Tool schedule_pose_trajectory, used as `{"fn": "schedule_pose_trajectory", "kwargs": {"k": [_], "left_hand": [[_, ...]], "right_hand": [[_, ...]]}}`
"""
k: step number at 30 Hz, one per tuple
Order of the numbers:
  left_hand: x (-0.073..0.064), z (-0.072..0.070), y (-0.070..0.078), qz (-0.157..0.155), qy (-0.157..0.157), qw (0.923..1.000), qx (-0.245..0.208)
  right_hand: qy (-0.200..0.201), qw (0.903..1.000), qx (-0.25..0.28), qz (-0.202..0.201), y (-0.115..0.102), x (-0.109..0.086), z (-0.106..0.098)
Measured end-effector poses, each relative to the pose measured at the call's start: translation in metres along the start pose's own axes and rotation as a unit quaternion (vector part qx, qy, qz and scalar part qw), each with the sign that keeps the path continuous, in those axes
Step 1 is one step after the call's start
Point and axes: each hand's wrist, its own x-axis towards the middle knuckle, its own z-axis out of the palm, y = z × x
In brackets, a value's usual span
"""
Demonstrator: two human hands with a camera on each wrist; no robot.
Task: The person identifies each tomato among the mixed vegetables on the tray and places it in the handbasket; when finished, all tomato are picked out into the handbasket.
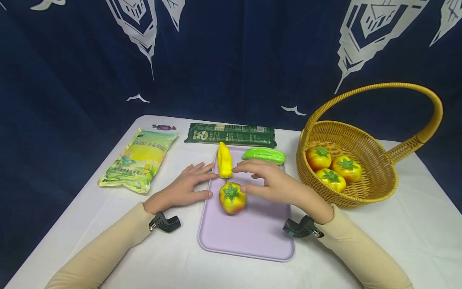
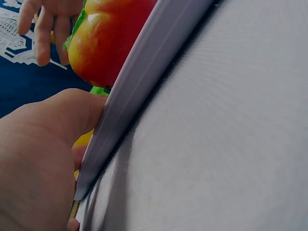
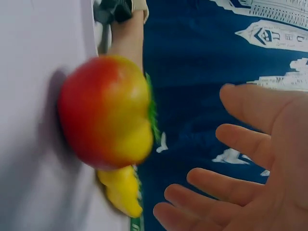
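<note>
A round red-and-yellow tomato-like fruit [image 1: 232,198] with a green leafy top sits on a lilac tray [image 1: 249,241]. My left hand [image 1: 189,186] lies at the tray's left edge, fingers spread, its thumb at the rim in the left wrist view. Over the tray, my right hand [image 1: 268,180] hovers with relaxed fingers; in the right wrist view a gap separates this hand [image 3: 250,173] from the fruit [image 3: 108,113]. Behind the fruit, between the two hands, is a long yellow vegetable-like piece [image 1: 225,160]. A green cucumber-like piece [image 1: 265,155] lies at the tray's far right corner.
At the right stands a wicker basket [image 1: 375,188] with a tall handle, holding three similar fruits [image 1: 346,168]. Beyond the tray lies a dark green packet [image 1: 234,135]. To the left are a yellow-green bag [image 1: 140,160] and a small purple-wrapped candy [image 1: 164,127].
</note>
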Motion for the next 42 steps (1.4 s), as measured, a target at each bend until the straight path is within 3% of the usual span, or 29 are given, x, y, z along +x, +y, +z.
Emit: {"fn": "schedule_pose_trajectory", "kwargs": {"k": [8,14,22,42], "left_hand": [[0.0,0.0,-0.002,0.0,-0.003,1.0,0.002],[0.001,0.002,-0.004,0.002,-0.005,1.0,0.003],[0.001,0.002,-0.003,-0.006,-0.006,1.0,-0.002],[0.001,0.0,-0.001,-0.001,-0.003,1.0,-0.004]], "right_hand": [[-0.072,0.9955,0.061,0.002,0.005,0.0,0.018],[-0.099,0.9925,0.071,-0.009,0.007,0.001,0.025],[-0.103,0.9922,0.066,-0.026,0.011,0.001,0.032],[-0.113,0.9914,0.065,0.008,0.012,0.002,0.039]]}}
